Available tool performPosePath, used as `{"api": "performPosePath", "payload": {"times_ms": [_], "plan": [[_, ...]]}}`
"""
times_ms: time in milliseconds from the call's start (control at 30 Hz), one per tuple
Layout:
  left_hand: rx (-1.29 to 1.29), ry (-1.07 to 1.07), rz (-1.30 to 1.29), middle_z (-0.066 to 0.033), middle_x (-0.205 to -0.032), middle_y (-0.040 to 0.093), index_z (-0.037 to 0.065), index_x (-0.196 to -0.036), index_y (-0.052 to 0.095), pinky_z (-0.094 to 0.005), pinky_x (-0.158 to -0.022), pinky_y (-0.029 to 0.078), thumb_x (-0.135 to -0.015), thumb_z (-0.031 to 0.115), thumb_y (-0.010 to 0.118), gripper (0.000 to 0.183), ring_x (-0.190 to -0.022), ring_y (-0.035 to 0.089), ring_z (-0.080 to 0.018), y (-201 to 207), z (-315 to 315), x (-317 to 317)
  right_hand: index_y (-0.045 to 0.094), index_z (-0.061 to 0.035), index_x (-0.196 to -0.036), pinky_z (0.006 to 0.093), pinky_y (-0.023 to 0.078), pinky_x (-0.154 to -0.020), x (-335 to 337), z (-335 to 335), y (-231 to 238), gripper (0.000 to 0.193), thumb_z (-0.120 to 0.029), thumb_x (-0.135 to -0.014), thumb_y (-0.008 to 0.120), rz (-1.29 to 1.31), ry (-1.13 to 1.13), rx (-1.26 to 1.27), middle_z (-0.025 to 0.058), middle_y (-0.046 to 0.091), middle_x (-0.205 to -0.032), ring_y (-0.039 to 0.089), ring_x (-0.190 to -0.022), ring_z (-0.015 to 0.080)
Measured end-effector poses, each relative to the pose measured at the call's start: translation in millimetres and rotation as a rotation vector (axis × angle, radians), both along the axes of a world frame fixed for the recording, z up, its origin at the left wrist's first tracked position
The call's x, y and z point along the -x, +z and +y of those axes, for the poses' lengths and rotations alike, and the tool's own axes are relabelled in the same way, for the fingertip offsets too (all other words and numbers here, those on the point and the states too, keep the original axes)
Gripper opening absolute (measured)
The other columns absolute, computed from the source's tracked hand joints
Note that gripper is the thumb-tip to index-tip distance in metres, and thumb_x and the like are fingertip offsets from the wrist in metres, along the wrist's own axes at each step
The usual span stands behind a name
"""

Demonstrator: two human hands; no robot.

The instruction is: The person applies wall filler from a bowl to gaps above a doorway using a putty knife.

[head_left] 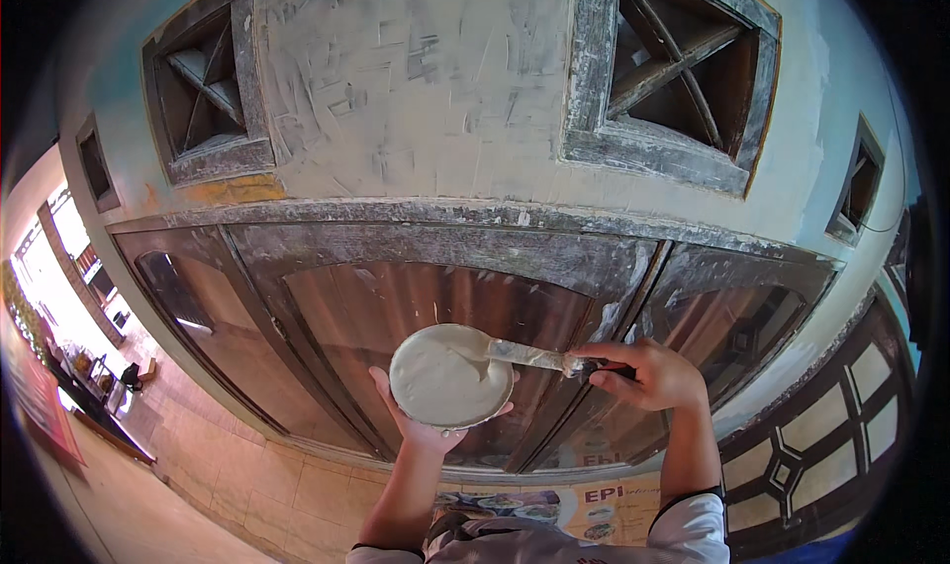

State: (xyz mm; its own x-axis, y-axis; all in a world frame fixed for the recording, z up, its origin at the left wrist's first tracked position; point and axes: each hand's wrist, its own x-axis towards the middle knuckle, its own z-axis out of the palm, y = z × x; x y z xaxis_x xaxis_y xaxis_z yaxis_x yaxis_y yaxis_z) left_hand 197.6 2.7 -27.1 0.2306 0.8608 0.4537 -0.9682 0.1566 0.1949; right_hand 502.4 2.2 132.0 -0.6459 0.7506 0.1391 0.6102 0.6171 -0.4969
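Note:
A round bowl of smooth off-white paste (443, 378) rests in my left hand (427, 427), whose fingers curl round its underside and rim. My right hand (653, 374) grips the dark handle of a putty knife (534, 355), forefinger stretched along it. The knife's smeared blade lies level, its tip over the bowl's right rim and touching the paste. In front of me, a wall (426, 79) carries patchy pale filler with grey streaks.
Two framed vent openings (683, 64) with crossed bars sit in the wall. Below runs a worn wooden window frame (445, 230) with glass panes. A printed banner (594, 510) lies on the tiled floor (228, 465). At right stands a dark latticed panel (821, 435).

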Motion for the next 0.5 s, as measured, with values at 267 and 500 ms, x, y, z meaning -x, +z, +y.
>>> {"api": "performPosePath", "payload": {"times_ms": [267,500], "plan": [[-0.018,-0.040,-0.005,-0.0298,-0.160,0.030,0.015,-0.161,0.029,-0.0838,-0.094,0.043,-0.083,0.092,0.042,0.111,-0.133,0.035,-0.0705,20,-3,-11,0.051,-0.0001,-0.148,0.0275,0.043,-0.056,-13,5,-15,0.044,-0.025,-0.111,0.047,0.392,0.176,0.483,0.0033,0.063,-0.074,0.052,-0.060,0.0086],[-0.029,-0.088,-0.004,-0.0236,-0.163,0.029,0.018,-0.161,0.030,-0.0868,-0.095,0.039,-0.082,0.095,0.036,0.110,-0.137,0.036,-0.0645,29,-5,-17,0.053,-0.0026,-0.148,0.0258,0.043,-0.061,-23,6,-30,0.042,-0.024,-0.112,0.046,0.506,0.191,0.565,0.0004,0.060,-0.081,0.049,-0.067,0.0082]]}}
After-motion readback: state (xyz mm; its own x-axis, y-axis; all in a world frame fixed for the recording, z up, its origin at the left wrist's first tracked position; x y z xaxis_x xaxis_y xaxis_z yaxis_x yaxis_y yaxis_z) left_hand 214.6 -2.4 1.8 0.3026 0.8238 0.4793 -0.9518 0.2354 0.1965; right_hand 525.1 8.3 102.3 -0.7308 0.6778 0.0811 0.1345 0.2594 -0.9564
